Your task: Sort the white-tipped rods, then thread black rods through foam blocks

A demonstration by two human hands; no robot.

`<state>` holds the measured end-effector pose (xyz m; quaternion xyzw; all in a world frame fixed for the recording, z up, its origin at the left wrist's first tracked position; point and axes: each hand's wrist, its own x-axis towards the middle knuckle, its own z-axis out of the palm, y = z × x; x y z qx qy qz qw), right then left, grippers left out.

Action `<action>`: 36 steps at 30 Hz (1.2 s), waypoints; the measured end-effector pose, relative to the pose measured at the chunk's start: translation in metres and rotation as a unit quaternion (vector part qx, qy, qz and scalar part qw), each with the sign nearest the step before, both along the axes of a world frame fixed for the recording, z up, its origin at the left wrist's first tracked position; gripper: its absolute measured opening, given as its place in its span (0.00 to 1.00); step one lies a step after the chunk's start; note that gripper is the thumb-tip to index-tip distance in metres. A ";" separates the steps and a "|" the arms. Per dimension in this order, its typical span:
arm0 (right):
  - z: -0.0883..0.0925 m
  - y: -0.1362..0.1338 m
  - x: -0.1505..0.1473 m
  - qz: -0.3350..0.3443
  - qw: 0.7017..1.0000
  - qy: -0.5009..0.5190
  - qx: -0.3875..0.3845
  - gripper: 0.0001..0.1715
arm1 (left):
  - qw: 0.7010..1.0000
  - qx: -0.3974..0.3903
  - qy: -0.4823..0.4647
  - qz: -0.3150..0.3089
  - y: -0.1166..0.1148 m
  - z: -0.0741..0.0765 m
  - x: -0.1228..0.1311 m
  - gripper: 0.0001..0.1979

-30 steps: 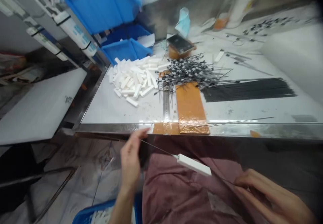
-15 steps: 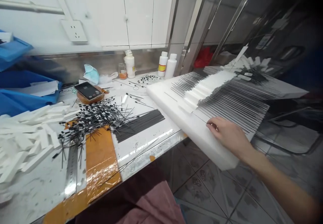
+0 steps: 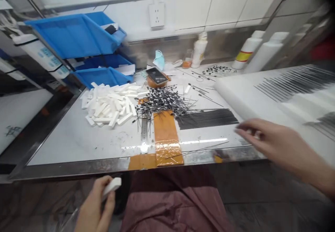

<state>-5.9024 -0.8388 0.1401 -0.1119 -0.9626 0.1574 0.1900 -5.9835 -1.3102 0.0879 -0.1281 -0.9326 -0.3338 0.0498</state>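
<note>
Low at the left, in front of the table edge, my left hand (image 3: pixel 97 206) is closed around a small white block (image 3: pixel 114 185), whose end sticks out past the thumb and fingers. My right hand (image 3: pixel 270 137), slightly blurred, hovers over the table's right part near a bundle of thin dark rods (image 3: pixel 209 118). Its fingers are loosely curled with the thumb a little apart, and nothing shows between them. Behind the bundle lies a heap of black-tipped rods (image 3: pixel 164 99). A pile of similar white blocks (image 3: pixel 111 104) is at the left.
A thick white foam slab (image 3: pixel 232 101) bearing rows of rods is at the right. An orange-brown taped strip (image 3: pixel 167 134) and a steel ruler (image 3: pixel 144 134) lie mid-table. Blue bins (image 3: pixel 75 33), a phone (image 3: pixel 156 75) and white bottles (image 3: pixel 248 49) stand behind.
My view has swung left. My right hand has left the slab's rod rows and moved toward the rod bundle. My left hand, holding a white block, has come into view.
</note>
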 end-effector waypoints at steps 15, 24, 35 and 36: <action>0.011 -0.124 -0.157 0.132 0.947 -0.048 0.290 0.15 | 0.955 0.226 -0.187 0.039 0.033 -0.015 0.044 0.17; -0.001 -0.119 -0.007 0.306 0.951 0.022 0.031 0.07 | 0.863 0.403 -0.303 -0.019 0.090 0.016 0.034 0.19; -0.050 -0.192 0.016 0.170 0.957 -0.038 -0.230 0.06 | 0.926 0.286 -0.247 -0.022 0.108 0.008 0.051 0.09; -0.053 -0.192 0.012 0.131 0.966 -0.030 -0.219 0.05 | 0.927 0.281 -0.247 -0.011 0.105 0.006 0.051 0.10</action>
